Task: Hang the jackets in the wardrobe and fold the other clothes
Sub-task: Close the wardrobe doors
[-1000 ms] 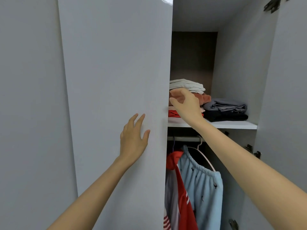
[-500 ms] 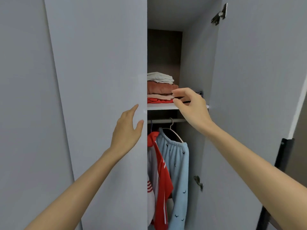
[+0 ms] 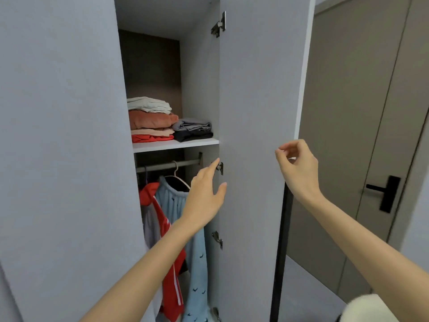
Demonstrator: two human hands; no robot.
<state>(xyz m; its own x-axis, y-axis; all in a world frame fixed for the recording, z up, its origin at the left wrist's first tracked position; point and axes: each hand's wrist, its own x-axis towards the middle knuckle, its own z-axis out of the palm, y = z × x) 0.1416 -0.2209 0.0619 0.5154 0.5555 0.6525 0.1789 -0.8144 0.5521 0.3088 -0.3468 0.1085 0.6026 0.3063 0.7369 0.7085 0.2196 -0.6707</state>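
Here, your left hand [image 3: 204, 196] reaches toward the open wardrobe just below its white shelf [image 3: 176, 145], fingers straight and spread, gripping nothing, the forefinger tip near a metal hinge [image 3: 219, 168]. Your right hand [image 3: 298, 168], level with the shelf and off to its right, hovers at the outer edge of the open door [image 3: 253, 101], fingers curled in, thumb close to forefinger, nothing visible between them. On the shelf, a cream, rust, pink and red folded stack [image 3: 151, 119] touches a grey and black pile [image 3: 193, 131] to its right. Beneath the shelf, a red jacket [image 3: 173, 270] and a light blue garment [image 3: 196, 263] hang from the rail [image 3: 162, 166]. Far right of the shelf stands a brown room door [image 3: 343, 135].
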